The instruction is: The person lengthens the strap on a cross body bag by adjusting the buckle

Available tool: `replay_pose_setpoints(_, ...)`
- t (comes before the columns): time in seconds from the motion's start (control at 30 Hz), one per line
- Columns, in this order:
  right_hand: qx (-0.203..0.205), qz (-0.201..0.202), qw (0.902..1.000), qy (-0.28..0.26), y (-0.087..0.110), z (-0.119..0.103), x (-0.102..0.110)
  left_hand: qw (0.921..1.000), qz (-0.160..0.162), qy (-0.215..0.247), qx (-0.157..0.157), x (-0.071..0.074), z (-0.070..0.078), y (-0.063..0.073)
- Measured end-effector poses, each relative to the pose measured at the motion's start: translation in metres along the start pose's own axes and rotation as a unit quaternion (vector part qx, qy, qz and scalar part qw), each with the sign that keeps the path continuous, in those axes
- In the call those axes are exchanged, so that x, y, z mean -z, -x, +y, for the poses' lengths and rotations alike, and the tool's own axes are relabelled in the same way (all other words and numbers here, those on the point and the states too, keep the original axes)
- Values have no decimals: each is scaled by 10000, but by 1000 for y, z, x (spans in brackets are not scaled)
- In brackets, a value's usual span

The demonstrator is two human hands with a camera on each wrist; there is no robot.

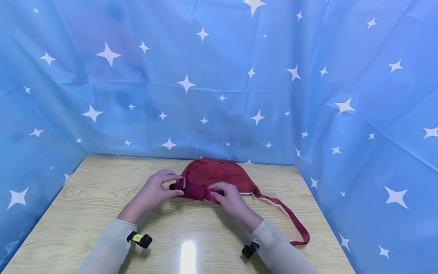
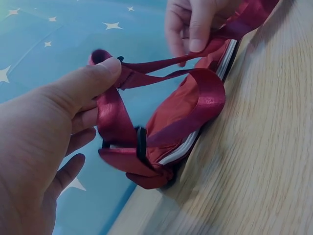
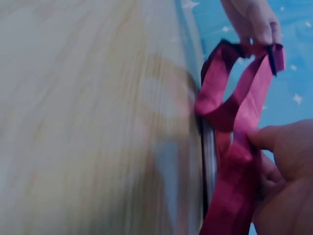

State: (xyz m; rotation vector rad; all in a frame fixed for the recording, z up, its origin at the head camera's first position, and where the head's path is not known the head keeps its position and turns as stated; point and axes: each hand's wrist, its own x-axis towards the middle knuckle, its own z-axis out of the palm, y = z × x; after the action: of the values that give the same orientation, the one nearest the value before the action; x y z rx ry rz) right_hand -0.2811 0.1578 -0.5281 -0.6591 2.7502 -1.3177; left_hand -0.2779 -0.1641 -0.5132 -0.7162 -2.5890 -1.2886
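Observation:
A dark red waist bag (image 1: 219, 172) lies toward the back of the table, its white zipper (image 2: 182, 148) along the near edge. My left hand (image 1: 158, 187) pinches a loop of the bag's red strap (image 2: 113, 115) between thumb and fingers, beside a small black strap slider (image 2: 121, 59). Lower on the webbing, a second black fitting (image 2: 141, 143) shows in the left wrist view. With thumb and fingertips, my right hand (image 1: 233, 198) grips the strap farther right, in front of the bag. The strap hangs in loops between both hands.
From the bag's right end a length of strap (image 1: 297, 222) curves over the wooden table (image 1: 85, 213) toward its right edge. A blue curtain with white stars (image 1: 219, 76) stands behind and at both sides. Small black cameras (image 1: 139, 239) sit at both wrists.

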Motion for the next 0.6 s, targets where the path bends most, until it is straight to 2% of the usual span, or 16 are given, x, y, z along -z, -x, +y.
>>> replay_pose_setpoints(0.17,29,-63,10000,-29,3,5,2,9999,-40,23,-106,-2,0,-2)
replay_pose_setpoints(0.4,180,-460,9977,-457,-6,-15,-9,9999,-59,-26,-97,-4,2,-4)
replay_pose_setpoints(0.6,140,-290,9964,-780,-13,-29,-12,9999,-54,-47,-95,-5,4,-5)
